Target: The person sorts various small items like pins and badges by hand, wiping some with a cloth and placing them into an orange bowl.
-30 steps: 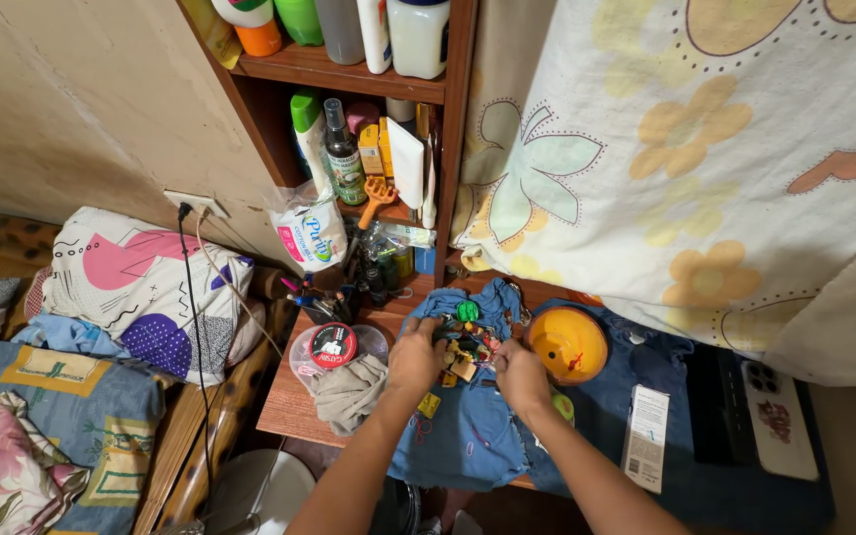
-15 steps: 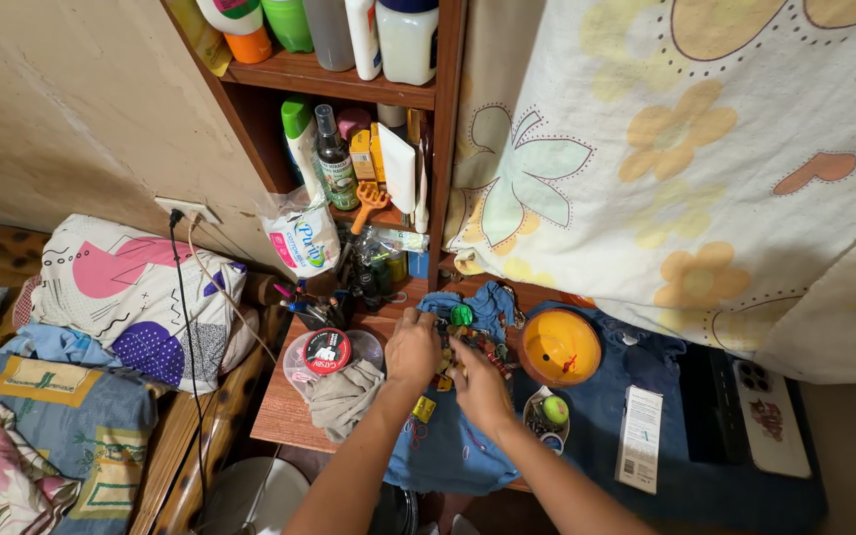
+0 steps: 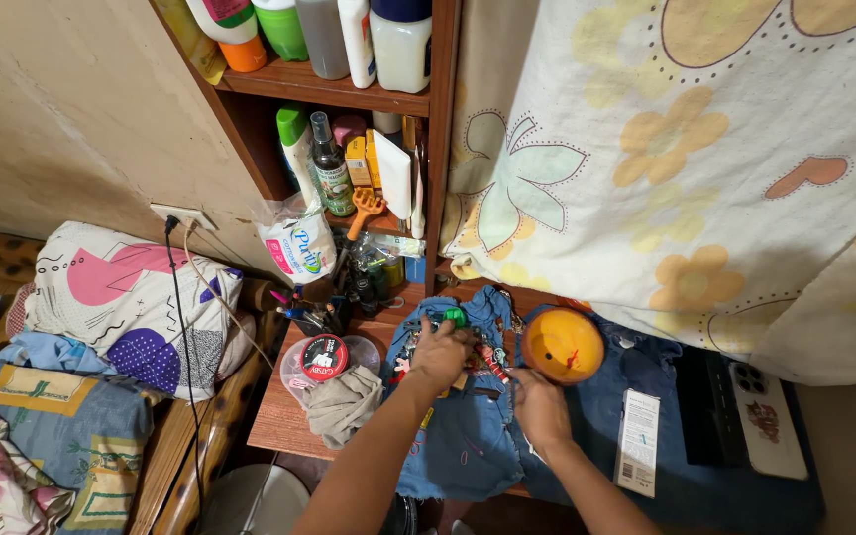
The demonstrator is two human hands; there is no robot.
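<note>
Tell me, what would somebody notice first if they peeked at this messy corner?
Probably the big flowered cloth hanging across the right side, with its yellow and green blossoms. Next, the bright orange bowl on the blue denim in the middle, right beside the two hands: the left hand rests on a heap of small colourful trinkets, the right hand just below the bowl.

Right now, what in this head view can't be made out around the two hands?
- Small trinkets on the denim: too small and jumbled to identify.
- Left hand: its fingers cover whatever it touches.
- Right hand: fingers curled under, grip hidden.
- Shelf bottles: tops cut off by the upper edge.
</note>
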